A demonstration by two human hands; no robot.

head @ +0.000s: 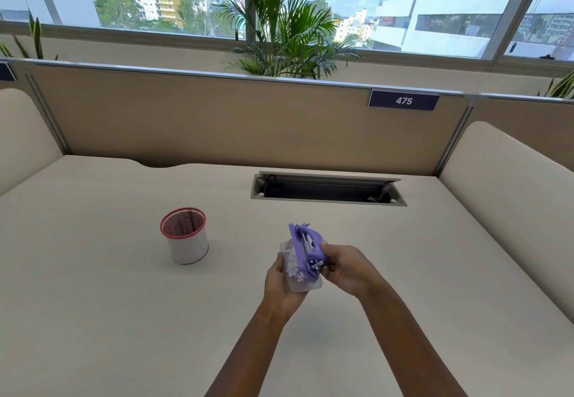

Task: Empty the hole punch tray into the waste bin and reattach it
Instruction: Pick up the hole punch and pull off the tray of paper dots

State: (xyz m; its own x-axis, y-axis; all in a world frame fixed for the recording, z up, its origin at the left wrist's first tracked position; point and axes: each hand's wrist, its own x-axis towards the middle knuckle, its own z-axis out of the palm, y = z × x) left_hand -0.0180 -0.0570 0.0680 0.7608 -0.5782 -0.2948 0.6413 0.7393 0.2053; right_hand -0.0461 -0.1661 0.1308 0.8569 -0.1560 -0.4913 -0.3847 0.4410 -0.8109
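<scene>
A purple hole punch [306, 246] is held above the desk, tipped on its side. Its clear plastic tray [295, 272] faces left and holds several white paper bits. My left hand [281, 285] cups the tray from below and the left. My right hand [344, 268] grips the purple body from the right. Whether the tray is still clipped to the punch I cannot tell. The waste bin [185, 235], a small white cylinder with a red rim and mesh inside, stands upright on the desk to the left of my hands.
The beige desk [93, 303] has an open cable slot [327, 190] at the back. A tan partition [217, 117] with a sign reading 475 closes the far side, with padded panels left and right. Plants and windows lie behind.
</scene>
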